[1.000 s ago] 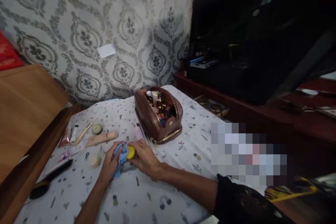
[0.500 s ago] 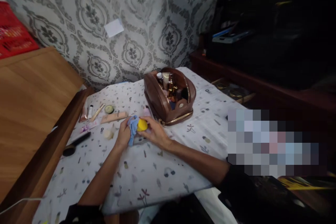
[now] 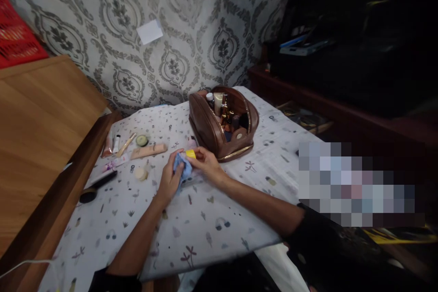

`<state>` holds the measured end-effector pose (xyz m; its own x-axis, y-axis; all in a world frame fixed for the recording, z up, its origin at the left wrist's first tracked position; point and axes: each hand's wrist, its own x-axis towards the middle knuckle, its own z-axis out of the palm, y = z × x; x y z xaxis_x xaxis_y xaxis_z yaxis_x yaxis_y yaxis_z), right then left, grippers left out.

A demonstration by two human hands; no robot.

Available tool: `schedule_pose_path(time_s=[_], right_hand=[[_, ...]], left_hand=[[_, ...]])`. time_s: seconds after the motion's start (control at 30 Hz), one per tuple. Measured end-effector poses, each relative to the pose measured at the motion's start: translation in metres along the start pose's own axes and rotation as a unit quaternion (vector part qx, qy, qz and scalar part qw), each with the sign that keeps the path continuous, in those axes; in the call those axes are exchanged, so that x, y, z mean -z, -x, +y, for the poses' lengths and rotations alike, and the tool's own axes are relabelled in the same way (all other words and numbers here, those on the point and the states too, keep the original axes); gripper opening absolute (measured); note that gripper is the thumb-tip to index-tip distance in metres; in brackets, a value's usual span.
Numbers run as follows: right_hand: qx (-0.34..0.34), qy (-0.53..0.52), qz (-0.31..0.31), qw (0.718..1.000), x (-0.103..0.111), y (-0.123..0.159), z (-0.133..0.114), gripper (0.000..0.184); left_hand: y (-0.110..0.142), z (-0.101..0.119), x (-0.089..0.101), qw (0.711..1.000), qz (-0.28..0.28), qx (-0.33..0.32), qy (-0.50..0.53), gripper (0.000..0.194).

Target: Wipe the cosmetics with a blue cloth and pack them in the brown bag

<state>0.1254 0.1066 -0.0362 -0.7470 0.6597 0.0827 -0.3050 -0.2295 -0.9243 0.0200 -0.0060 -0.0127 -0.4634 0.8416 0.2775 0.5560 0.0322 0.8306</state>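
Observation:
My left hand (image 3: pixel 170 175) is closed around a crumpled light-blue cloth (image 3: pixel 185 169), which presses against a small yellow round-capped item (image 3: pixel 190 153). The fingers of my right hand (image 3: pixel 207 164) pinch that yellow item from the right; its kind cannot be made out. Both hands are held above the patterned table cover, in front of an unzipped brown makeup bag (image 3: pixel 219 134) filled with bottles and tubes. To the left of my hands lie a peach-coloured tube (image 3: pixel 148 151), a small cream-coloured jar (image 3: pixel 141 173) and a round green-lidded pot (image 3: pixel 141 140).
Farther left on the cover (image 3: pixel 205 237) are a black-handled brush (image 3: pixel 102 180), a pink-and-white tube (image 3: pixel 114 163) and several slim cosmetics. A wooden panel (image 3: pixel 44 123) borders the left side. A dark shelf with an open drawer (image 3: pixel 308 121) stands at right.
The yellow item has turned so that less of its round face shows. The blue cloth has shifted and is bunched more under my left thumb.

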Motion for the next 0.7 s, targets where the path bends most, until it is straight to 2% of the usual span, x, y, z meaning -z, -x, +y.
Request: schedule_pose_path(time_s=[0.1, 0.2, 0.33, 0.4, 0.53, 0.6, 0.7], right_hand=[[-0.024, -0.008, 0.008, 1.000, -0.001, 0.000, -0.003, 0.056], [-0.028, -0.016, 0.003, 0.999, -0.004, 0.003, -0.006, 0.060], [-0.083, -0.073, -0.023, 0.994, -0.008, 0.006, -0.011, 0.067], [-0.107, -0.121, -0.036, 0.986, -0.009, 0.007, -0.013, 0.071], [-0.139, -0.156, -0.047, 0.977, -0.010, 0.009, -0.014, 0.063], [-0.138, -0.142, -0.046, 0.979, -0.009, 0.009, -0.012, 0.059], [-0.120, -0.119, -0.037, 0.985, -0.006, 0.007, -0.008, 0.059]], left_hand=[[0.004, 0.002, 0.000, 0.998, -0.026, -0.003, -0.064, 0.055], [0.006, 0.001, 0.000, 0.995, 0.002, -0.007, -0.104, 0.050], [0.006, -0.003, 0.006, 0.986, 0.055, -0.005, -0.157, 0.046], [0.006, -0.007, 0.010, 0.984, 0.055, -0.009, -0.172, 0.044], [0.004, -0.019, 0.016, 0.980, 0.046, -0.020, -0.192, 0.032], [0.003, -0.025, 0.017, 0.979, 0.070, -0.021, -0.193, 0.024], [0.002, -0.029, 0.018, 0.981, 0.097, -0.022, -0.169, 0.026]])
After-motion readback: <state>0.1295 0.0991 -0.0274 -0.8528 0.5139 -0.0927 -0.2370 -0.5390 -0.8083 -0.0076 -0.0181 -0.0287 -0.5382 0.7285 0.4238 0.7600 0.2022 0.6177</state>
